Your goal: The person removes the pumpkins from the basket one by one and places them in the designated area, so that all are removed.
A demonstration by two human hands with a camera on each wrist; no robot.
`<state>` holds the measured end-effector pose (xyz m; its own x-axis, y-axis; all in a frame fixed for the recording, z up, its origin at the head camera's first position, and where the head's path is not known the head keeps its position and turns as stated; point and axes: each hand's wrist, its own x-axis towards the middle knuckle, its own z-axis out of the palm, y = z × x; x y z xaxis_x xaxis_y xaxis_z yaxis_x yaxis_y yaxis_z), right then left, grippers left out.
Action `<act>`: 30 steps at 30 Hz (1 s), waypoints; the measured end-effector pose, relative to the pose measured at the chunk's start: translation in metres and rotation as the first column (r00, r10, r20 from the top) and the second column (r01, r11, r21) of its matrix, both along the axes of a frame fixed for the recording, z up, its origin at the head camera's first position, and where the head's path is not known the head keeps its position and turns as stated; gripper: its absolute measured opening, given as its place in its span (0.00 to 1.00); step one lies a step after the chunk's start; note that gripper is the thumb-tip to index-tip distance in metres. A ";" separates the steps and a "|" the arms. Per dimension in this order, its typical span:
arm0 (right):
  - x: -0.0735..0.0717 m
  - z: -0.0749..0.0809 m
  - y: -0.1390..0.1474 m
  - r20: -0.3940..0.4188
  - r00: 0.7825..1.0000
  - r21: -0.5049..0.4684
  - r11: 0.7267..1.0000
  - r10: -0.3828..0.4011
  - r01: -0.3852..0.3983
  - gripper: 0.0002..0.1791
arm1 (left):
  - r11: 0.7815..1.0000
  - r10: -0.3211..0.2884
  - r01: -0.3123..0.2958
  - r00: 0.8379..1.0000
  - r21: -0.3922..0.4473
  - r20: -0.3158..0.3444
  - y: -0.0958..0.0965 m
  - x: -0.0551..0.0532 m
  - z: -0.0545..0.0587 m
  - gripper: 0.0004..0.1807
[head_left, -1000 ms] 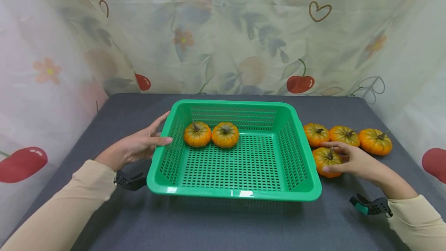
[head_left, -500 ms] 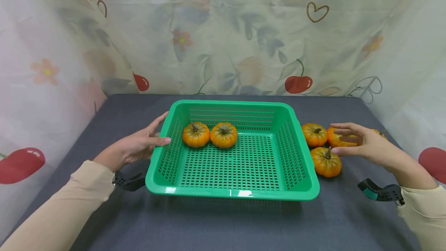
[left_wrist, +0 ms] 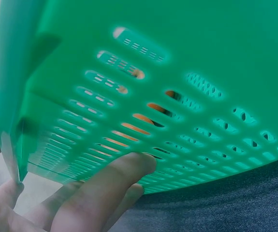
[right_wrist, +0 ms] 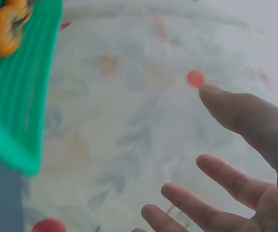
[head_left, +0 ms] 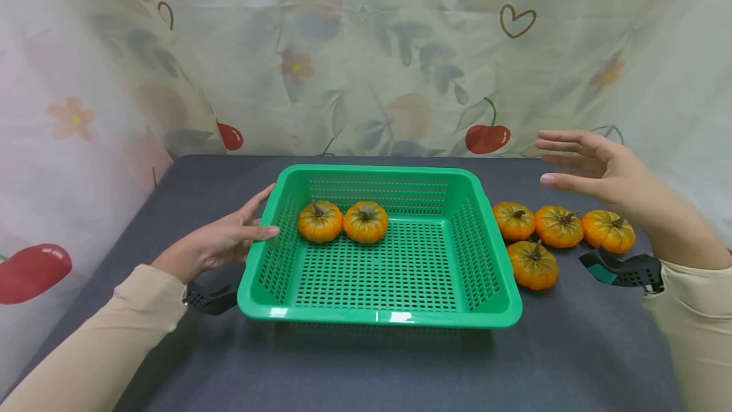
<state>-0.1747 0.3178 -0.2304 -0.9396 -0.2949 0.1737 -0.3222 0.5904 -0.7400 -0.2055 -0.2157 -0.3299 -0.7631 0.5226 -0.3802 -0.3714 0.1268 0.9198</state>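
A green perforated plastic basket point(head_left: 377, 318) stands mid-table, with two small orange pumpkins point(head_left: 366, 224) side by side at its back left. My left hand point(head_left: 225, 237) holds the basket's left rim, thumb over the edge. In the left wrist view its fingers point(left_wrist: 105, 193) lie against the slotted outer wall point(left_wrist: 216, 135). Raised above the table at the right is my right hand point(head_left: 617, 170), fingers spread and holding nothing. Below it several more pumpkins sit beside the basket: three in a row, the middle one point(head_left: 558, 227) included, and one point(head_left: 534, 266) in front.
A dark grey cloth point(head_left: 366, 374) covers the table. Patterned fabric point(head_left: 366, 81) hangs behind and along both sides. Black wrist straps point(head_left: 623, 270) show near both beige sleeves point(head_left: 149, 310).
My right hand has left the front pumpkin at the right and risen up and back, passing over the row. The left hand stays on the rim; the pumpkins stay put.
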 end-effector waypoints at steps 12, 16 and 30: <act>0.014 0.028 -0.059 -0.037 0.996 -0.137 0.987 0.080 -0.084 0.35 | 1.000 -0.001 0.001 1.000 -0.006 0.000 0.000 0.000 0.001 0.53; 0.011 0.024 -0.081 -0.066 0.990 -0.175 0.975 0.128 -0.138 0.38 | 1.000 -0.001 0.001 1.000 -0.006 0.004 0.000 0.000 0.001 0.53; -0.020 -0.010 -0.133 -0.050 0.947 -0.284 0.905 0.318 -0.318 0.45 | 1.000 -0.003 0.003 1.000 0.002 0.007 -0.001 -0.001 0.000 0.53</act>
<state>-0.1942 0.1852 -0.2405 -0.8037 -0.5158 0.2967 -0.4596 0.2212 -0.8601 -0.2066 -0.2162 -0.3294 -0.7590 0.5254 -0.3845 -0.3773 0.1263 0.9174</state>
